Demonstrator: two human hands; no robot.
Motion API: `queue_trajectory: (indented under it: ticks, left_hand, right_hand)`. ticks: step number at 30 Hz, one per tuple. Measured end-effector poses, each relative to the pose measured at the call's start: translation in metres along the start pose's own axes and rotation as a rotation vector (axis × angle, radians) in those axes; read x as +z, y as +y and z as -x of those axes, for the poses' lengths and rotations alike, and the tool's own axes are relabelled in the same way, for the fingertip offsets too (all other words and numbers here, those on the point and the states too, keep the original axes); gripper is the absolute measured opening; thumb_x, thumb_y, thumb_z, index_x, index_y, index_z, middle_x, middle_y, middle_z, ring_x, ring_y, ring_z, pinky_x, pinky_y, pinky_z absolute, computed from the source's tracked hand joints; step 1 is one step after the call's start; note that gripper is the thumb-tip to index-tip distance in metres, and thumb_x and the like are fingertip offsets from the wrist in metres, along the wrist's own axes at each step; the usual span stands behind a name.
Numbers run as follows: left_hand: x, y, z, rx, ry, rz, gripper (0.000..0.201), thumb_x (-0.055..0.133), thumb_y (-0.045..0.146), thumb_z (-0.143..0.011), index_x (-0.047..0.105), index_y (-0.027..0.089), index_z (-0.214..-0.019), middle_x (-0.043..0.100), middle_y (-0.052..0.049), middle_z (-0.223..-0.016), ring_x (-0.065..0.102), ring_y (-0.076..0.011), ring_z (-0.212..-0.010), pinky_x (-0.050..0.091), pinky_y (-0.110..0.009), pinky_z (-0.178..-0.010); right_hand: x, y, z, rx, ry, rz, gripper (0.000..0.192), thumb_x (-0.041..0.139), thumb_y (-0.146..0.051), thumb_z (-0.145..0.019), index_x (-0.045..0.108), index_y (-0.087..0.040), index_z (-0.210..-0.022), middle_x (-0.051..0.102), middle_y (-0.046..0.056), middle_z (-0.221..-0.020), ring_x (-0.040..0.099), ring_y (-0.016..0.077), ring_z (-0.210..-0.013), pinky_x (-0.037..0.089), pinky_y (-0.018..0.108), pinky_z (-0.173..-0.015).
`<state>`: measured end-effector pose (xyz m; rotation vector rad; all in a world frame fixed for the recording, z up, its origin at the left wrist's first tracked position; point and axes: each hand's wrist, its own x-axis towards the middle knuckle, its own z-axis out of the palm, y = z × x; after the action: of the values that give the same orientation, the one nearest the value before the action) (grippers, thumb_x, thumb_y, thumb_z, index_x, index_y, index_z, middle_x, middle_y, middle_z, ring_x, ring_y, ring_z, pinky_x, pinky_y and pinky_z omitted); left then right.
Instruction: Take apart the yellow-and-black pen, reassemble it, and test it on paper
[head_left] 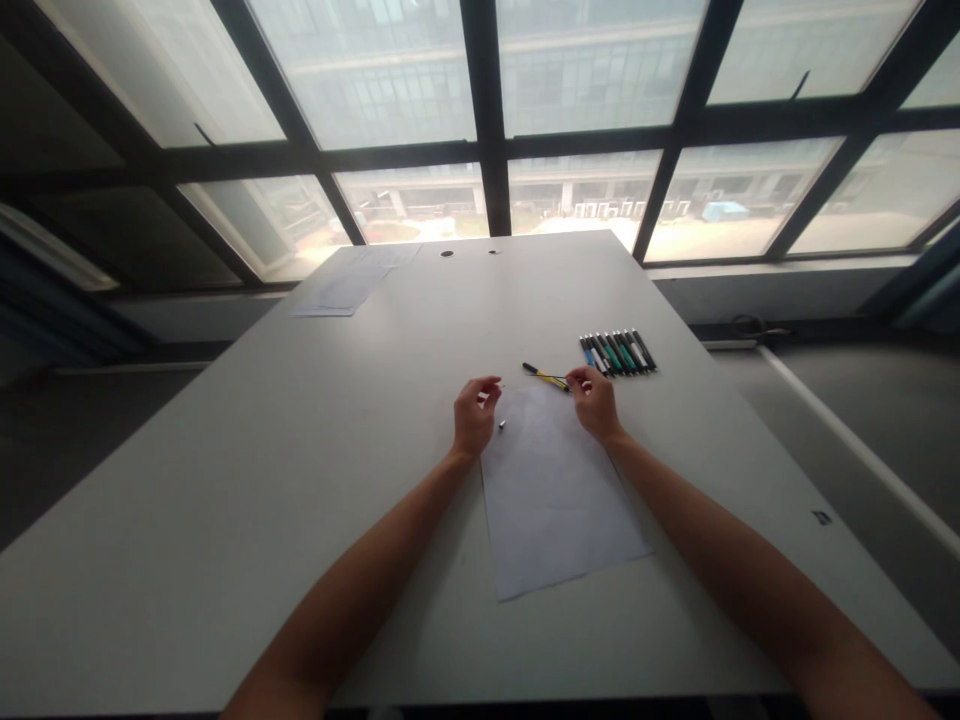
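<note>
Yellow pen, seven pens beside.

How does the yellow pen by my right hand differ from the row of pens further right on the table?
The yellow pen lies alone and slanted, touched by the right hand; the row of pens lies untouched, side by side and parallel. The yellow pen has a yellow and black body; the row shows blue, green, black and white. The yellow pen lies at the top edge of the sheet of paper; the row sits off it. Both rest on the table.

no legible text — none anywhere
</note>
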<state>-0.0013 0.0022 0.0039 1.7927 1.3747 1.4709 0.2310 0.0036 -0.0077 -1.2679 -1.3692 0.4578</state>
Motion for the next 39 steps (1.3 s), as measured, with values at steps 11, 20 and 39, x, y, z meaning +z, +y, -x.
queue_trajectory:
  ticks: [11, 20, 39]
  left_hand:
    - [0.0, 0.004, 0.0, -0.036, -0.038, -0.008, 0.024, 0.066, 0.018, -0.082, 0.068, 0.022, -0.106, 0.073, -0.002, -0.09, 0.066, -0.016, -0.084, 0.047, -0.029, -0.075]
    - [0.001, 0.008, 0.0, -0.041, -0.059, -0.023, 0.025, 0.068, 0.018, -0.08, 0.067, 0.023, -0.105, 0.073, -0.001, -0.089, 0.066, -0.0159, -0.084, 0.046, -0.03, -0.076]
    - [0.001, 0.009, 0.001, -0.019, -0.085, -0.042, 0.026, 0.069, 0.018, -0.08, 0.067, 0.023, -0.106, 0.074, -0.002, -0.091, 0.066, -0.0167, -0.085, 0.047, -0.031, -0.077]
  right_hand:
    - [0.002, -0.002, 0.003, -0.126, -0.094, 0.046, 0.01, 0.058, -0.025, -0.088, 0.066, -0.02, -0.083, 0.068, 0.005, -0.084, 0.06, 0.0202, -0.078, 0.046, 0.033, -0.068]
    - [0.0, -0.007, 0.002, -0.154, -0.124, 0.042, 0.009, 0.059, -0.022, -0.087, 0.064, -0.02, -0.081, 0.067, 0.005, -0.083, 0.06, 0.02, -0.078, 0.047, 0.033, -0.069]
    - [0.0, -0.009, 0.003, -0.161, -0.131, 0.062, 0.011, 0.057, -0.025, -0.089, 0.064, -0.021, -0.081, 0.067, 0.005, -0.083, 0.06, 0.0207, -0.08, 0.047, 0.034, -0.071]
